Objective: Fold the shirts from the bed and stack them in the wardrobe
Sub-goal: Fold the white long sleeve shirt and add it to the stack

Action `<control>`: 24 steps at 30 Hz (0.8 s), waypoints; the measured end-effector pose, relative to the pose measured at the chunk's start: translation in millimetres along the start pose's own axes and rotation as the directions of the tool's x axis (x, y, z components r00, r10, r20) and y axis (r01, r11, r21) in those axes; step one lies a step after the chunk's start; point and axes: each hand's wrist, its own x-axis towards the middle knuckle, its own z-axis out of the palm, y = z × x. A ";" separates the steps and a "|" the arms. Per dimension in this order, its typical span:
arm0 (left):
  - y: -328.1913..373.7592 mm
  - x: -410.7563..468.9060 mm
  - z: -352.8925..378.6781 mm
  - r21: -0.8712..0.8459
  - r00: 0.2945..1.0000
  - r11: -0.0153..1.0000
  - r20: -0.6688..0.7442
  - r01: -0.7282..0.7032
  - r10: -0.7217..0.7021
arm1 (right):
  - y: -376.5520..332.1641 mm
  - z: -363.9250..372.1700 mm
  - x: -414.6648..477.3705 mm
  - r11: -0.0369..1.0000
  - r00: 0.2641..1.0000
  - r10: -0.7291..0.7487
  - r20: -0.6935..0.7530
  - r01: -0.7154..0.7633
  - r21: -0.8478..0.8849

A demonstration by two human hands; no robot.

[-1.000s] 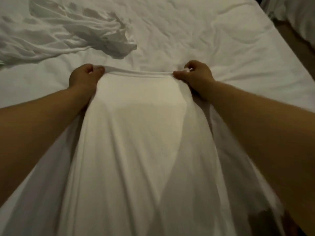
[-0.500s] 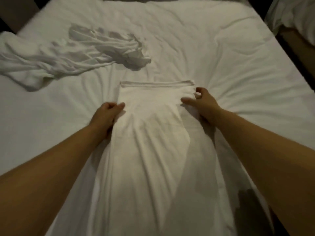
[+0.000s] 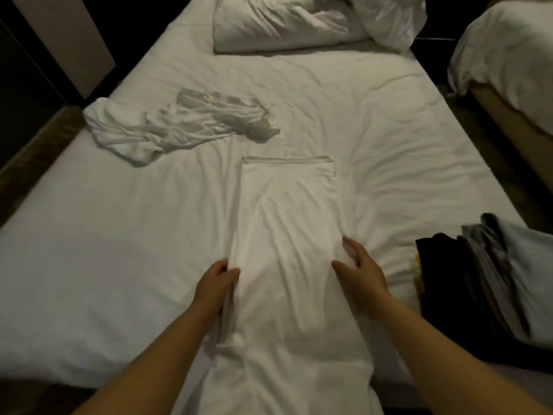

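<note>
A white shirt (image 3: 287, 229), folded into a long narrow strip, lies lengthwise on the white bed (image 3: 119, 250) and hangs over its near edge. My left hand (image 3: 217, 284) rests along the strip's left edge, with fingers and thumb against the fabric. My right hand (image 3: 357, 269) lies on the right edge, fingers spread and fairly straight on the cloth. A second white shirt (image 3: 167, 130) sits crumpled at the bed's left side. The wardrobe is out of sight.
A pile of dark and grey clothes (image 3: 478, 277) sits at the bed's right near corner. Pillows and a bunched duvet (image 3: 299, 22) lie at the head. A second bed (image 3: 508, 61) stands to the right across a narrow gap.
Both hands have let go of the shirt's far end and slid back along its sides toward me. The camera has pulled back, showing more of the bed.
</note>
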 end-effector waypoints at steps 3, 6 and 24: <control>-15.3 -33.2 -5.8 -0.022 1.000 1.000 -0.002 -0.016 0.016 | 16.2 -1.7 -51.8 0.985 0.996 0.061 0.062 -0.070 0.157; -27.3 -52.1 -5.4 0.037 0.997 0.997 0.032 -0.069 0.067 | 34.5 -5.6 -86.6 0.966 0.992 0.104 0.074 -0.119 0.229; -23.4 -56.0 -13.4 0.220 0.981 0.970 0.138 0.100 -0.133 | 68.0 -2.3 -127.5 0.979 0.995 0.090 0.052 -0.098 0.181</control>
